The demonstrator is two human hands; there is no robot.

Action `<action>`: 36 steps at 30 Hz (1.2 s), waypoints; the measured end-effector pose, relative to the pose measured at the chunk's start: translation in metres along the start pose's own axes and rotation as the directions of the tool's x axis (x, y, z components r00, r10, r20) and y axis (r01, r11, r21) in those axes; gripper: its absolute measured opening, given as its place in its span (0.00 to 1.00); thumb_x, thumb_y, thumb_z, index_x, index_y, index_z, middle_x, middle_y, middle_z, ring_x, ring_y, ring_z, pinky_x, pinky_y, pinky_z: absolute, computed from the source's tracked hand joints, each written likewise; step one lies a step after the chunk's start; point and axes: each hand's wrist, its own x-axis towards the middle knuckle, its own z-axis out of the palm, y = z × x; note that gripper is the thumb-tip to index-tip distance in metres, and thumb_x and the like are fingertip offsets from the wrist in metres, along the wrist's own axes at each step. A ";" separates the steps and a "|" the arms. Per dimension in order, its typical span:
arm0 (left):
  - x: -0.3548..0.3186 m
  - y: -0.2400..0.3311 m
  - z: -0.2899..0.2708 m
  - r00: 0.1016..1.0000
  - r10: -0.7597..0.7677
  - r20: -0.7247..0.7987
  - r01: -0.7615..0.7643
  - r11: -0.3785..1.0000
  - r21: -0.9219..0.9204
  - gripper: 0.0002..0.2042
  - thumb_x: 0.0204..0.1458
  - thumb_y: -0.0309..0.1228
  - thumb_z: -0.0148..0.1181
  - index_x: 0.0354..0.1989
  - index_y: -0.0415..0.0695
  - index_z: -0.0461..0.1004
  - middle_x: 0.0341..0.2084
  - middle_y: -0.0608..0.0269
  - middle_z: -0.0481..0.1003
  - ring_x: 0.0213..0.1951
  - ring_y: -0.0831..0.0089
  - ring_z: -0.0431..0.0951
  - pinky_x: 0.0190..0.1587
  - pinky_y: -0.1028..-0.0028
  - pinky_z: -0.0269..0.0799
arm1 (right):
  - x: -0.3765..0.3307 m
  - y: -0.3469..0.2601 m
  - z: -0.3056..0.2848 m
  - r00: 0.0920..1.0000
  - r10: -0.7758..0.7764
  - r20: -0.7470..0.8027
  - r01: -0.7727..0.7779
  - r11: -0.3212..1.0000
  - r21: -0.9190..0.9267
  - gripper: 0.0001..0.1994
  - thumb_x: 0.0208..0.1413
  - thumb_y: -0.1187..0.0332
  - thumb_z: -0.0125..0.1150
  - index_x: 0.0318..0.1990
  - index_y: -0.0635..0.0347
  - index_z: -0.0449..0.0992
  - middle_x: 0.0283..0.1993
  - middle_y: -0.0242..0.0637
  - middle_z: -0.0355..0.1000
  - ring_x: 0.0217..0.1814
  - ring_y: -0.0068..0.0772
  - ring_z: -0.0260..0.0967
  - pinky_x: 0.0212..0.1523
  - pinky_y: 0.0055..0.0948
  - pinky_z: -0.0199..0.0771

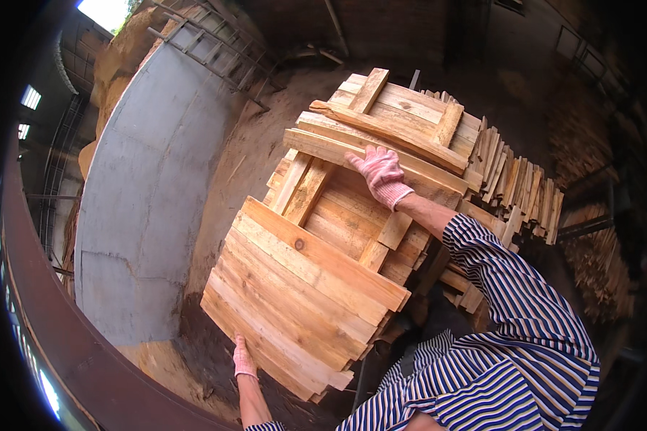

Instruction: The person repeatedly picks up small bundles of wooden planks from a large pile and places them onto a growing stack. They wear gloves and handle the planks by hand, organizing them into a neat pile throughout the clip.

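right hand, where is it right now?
Head view, upper centre: the right hand, in a pink knit glove, lies flat on a long plank atop the stacked wooden boards, beyond the left hand at their near edge.

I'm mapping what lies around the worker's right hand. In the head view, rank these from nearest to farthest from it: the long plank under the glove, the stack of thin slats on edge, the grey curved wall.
From the right hand:
1. Long plank, under the glove.
2. Stack of slats, to its right.
3. Grey wall, far left.

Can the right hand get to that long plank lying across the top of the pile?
Probably yes. The right hand already rests flat on the long plank, with nothing lying over it there.
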 end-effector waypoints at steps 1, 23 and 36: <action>0.003 0.004 -0.004 1.000 0.005 0.010 -0.005 1.000 -0.006 0.40 0.55 0.58 0.63 0.71 0.50 0.60 0.63 0.53 0.68 0.60 0.54 0.71 0.60 0.51 0.71 | 0.003 -0.005 -0.007 1.000 0.017 0.023 -0.018 0.999 0.043 0.21 0.70 0.61 0.43 0.69 0.30 0.65 0.58 0.44 0.69 0.57 0.46 0.69 0.53 0.47 0.70; -0.014 0.014 0.019 0.993 -0.014 -0.117 0.026 0.995 0.100 0.39 0.57 0.58 0.60 0.68 0.41 0.61 0.62 0.48 0.68 0.59 0.49 0.72 0.61 0.46 0.69 | 0.033 0.017 0.014 0.987 0.147 -0.062 -0.128 0.962 0.243 0.17 0.67 0.52 0.49 0.57 0.43 0.75 0.49 0.43 0.71 0.48 0.38 0.70 0.44 0.41 0.73; -0.016 0.056 0.098 0.555 0.828 -0.081 -0.035 0.121 0.992 0.46 0.48 0.48 0.72 0.71 0.36 0.56 0.68 0.43 0.60 0.68 0.51 0.61 0.70 0.57 0.57 | 0.071 0.065 -0.050 0.995 -0.046 0.085 -0.010 0.828 0.560 0.23 0.62 0.54 0.59 0.65 0.38 0.69 0.51 0.50 0.72 0.51 0.46 0.73 0.46 0.47 0.76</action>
